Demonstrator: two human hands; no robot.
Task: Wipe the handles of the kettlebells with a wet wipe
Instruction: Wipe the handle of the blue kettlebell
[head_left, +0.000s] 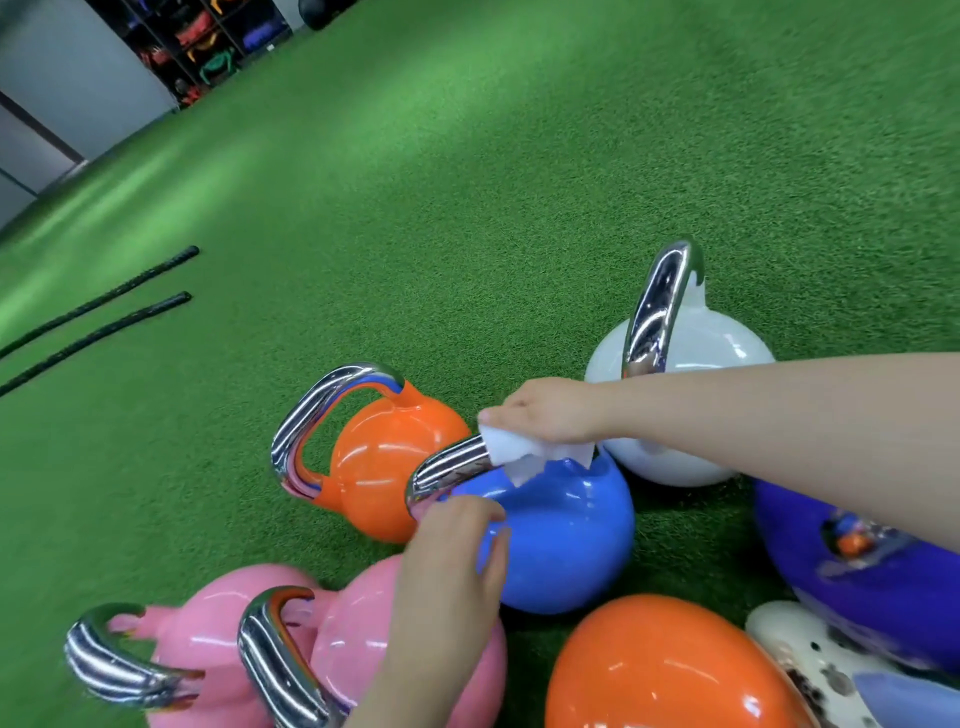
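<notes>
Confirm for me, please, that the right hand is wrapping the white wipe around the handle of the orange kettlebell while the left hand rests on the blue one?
Not quite: the head view shows the right hand wrapping the wipe around the handle of the blue kettlebell, not the orange one. The left hand does rest on the blue kettlebell.

Green artificial turf (467, 182) covers the whole floor, with paler bands of light lying across it toward the far left. Two black ropes (98, 312) lie side by side on the turf at the left, their ends pointing toward the middle of the floor. At the far edge stands a grey wall (78, 78), and beside it a dark open shelving unit (208, 41) holds blurred gear in red, orange, green and blue.
</notes>
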